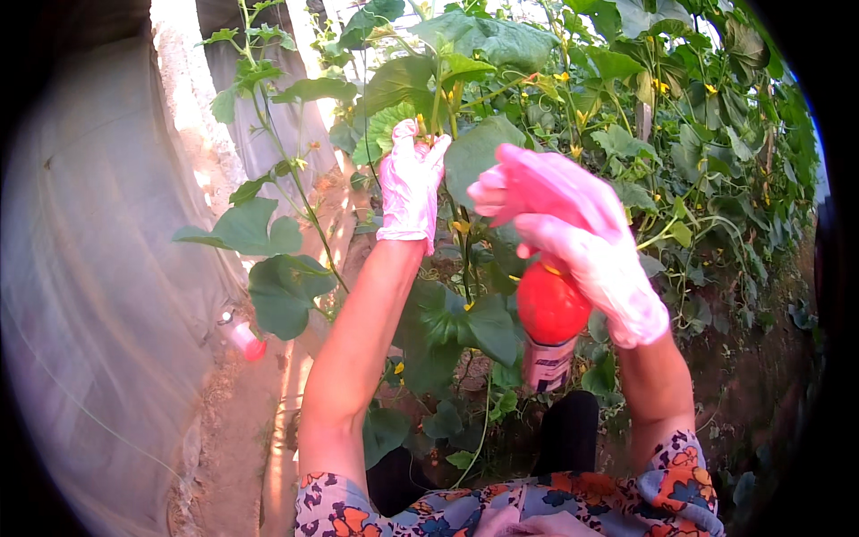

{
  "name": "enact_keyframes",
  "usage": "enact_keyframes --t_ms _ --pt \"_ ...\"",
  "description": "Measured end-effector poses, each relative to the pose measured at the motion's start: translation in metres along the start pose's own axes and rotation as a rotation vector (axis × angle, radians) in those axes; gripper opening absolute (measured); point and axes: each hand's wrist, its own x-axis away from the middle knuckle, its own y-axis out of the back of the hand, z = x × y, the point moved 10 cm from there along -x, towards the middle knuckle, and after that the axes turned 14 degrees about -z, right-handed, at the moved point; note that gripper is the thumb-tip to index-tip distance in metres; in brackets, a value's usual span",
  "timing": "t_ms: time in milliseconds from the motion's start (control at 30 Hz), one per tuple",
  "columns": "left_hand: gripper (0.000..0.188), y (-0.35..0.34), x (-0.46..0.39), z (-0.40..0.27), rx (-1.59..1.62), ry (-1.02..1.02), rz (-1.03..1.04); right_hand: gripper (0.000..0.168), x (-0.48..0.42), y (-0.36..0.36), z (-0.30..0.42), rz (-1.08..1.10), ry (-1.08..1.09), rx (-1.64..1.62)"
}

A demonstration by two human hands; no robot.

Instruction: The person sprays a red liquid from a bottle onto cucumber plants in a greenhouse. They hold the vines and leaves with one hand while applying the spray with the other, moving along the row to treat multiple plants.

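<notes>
My left hand (413, 181), in a thin pink glove, reaches up with its fingers closed around a climbing vine's stem (436, 101), close to a small yellow flower. My right hand (577, 235), gloved the same way, has curled fingers at the neck of a bottle with a round red top (551, 305) and a pale, printed lower part (549, 366). The fingers partly hide how the bottle is held. Broad green leaves (486, 329) hang below and between the hands.
Dense flowering vines (711, 148) fill the right side. At the left hang plastic sheeting (114, 235) and a rough pale post (194, 101). A small pink-and-clear bottle with a red end (243, 339) lies by the sheeting. Another vine stem (302, 194) leans beside my left forearm.
</notes>
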Motion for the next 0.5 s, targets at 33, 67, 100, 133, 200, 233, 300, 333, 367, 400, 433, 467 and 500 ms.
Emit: enact_keyframes --t_ms 33,67,100,133,200,233,300,333,367,400,433,467,500 --pt "0.028 -0.003 0.003 -0.004 -0.015 -0.032 -0.006 0.045 -0.01 -0.005 -0.023 0.002 -0.099 0.033" --pt "0.028 -0.001 0.004 0.002 -0.033 0.015 0.0 0.042 -0.016 -0.008 -0.037 -0.021 -0.162 0.022" --pt "0.028 0.0 0.001 0.004 -0.046 0.059 0.01 0.044 -0.023 -0.012 -0.046 0.026 -0.17 0.011" --pt "0.029 0.0 -0.004 0.002 -0.066 0.082 0.021 0.045 -0.027 -0.019 -0.049 0.056 -0.088 0.019" --pt "0.038 0.006 -0.005 -0.001 -0.121 0.007 0.027 0.047 -0.034 -0.029 -0.05 0.102 0.079 0.041" --pt "0.041 0.01 -0.008 0.001 -0.095 0.018 0.08 0.048 -0.036 -0.032 -0.049 0.156 0.115 0.125" --pt "0.046 0.011 -0.006 0.002 -0.067 0.052 0.109 0.046 -0.05 -0.013 -0.064 0.021 0.288 0.069" --pt "0.047 0.015 -0.002 -0.004 -0.067 0.065 0.075 0.045 -0.05 -0.011 -0.064 0.005 0.252 0.047" --pt "0.048 0.023 -0.01 -0.004 -0.104 0.09 0.076 0.045 -0.052 -0.007 -0.064 -0.012 0.22 0.025" --pt "0.048 0.031 -0.014 -0.008 -0.109 0.094 0.064 0.045 -0.053 -0.005 -0.067 -0.026 0.186 -0.005" --pt "0.048 0.039 -0.018 -0.01 -0.112 0.098 0.057 0.045 -0.054 -0.001 -0.067 -0.036 0.18 0.083" --pt "0.049 0.043 -0.021 -0.012 -0.114 0.103 0.05 0.042 -0.054 0.003 -0.067 -0.05 0.202 0.14" --pt "0.049 0.043 -0.02 -0.012 -0.118 0.097 0.05 0.039 -0.054 0.009 -0.069 -0.069 0.22 0.204"
